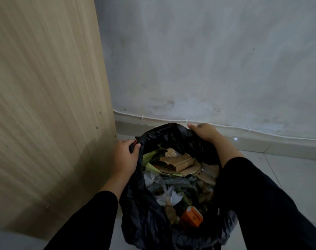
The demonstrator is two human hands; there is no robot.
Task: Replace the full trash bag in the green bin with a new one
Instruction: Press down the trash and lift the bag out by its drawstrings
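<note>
One black trash bag (146, 210) is seen standing open on the tiled floor (288, 177), just in front of the grey wall (207, 60) and beside the wooden panel (45, 87) to the bag's left; the green bin itself cannot be made out, being hidden by the plastic if it is there at all. Two hands are engaged: the left hand (125, 156) is curled round a gathered piece of the rim at the bag's left edge, where a small red strip shows, and the right hand (205, 132) is laid over the far right edge of the rim, its fingers bent over the plastic and apparently gripping it. The bag is filled with cardboard scraps (178, 162), crumpled paper and wrappers, and one orange carton (191, 218) near the bag's near side. The step in hand is judged to be the gathering of the rim for closing and lifting. It would be done well if opposite edges were drawn evenly toward the middle, the load kept below the gathered neck, and the thin plastic spared from the stiff cardboard corners.
</note>
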